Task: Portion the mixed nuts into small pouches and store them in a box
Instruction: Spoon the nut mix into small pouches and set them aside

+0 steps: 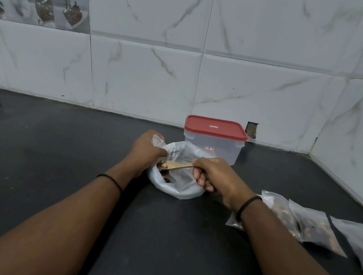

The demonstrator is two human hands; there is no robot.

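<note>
Holding the rim of a large clear plastic bag (174, 181), the left hand (145, 150) has its fingers curled round a bunched piece of the film at the bag's far-left edge. The bag sits open on the dark countertop (63, 147), its mouth rolled down; a few dark and tan nuts (164, 177) show at the bottom, mostly on the left side.

The right hand (214, 176) grips the handle of a small wooden spoon (174, 165), fingers wrapped under it and thumb on top. The spoon lies nearly level across the bag's mouth, bowl pointing left, just beside the left hand's knuckles. One pale nut (163, 165) rests in the bowl.

Directly behind the bag, touching or almost touching it, stands a translucent plastic box (214, 147) with a red lid (215, 127) seated on top. The box stands near the tiled wall (249, 81).

To the right, near the right wrist, three small clear pouches (314, 227) lie flat in an overlapping row on the countertop. Brownish contents show through them; whether their tops are sealed cannot be told. The right forearm covers part of the leftmost pouch.

Each wrist carries a thin black band (247, 206).
</note>
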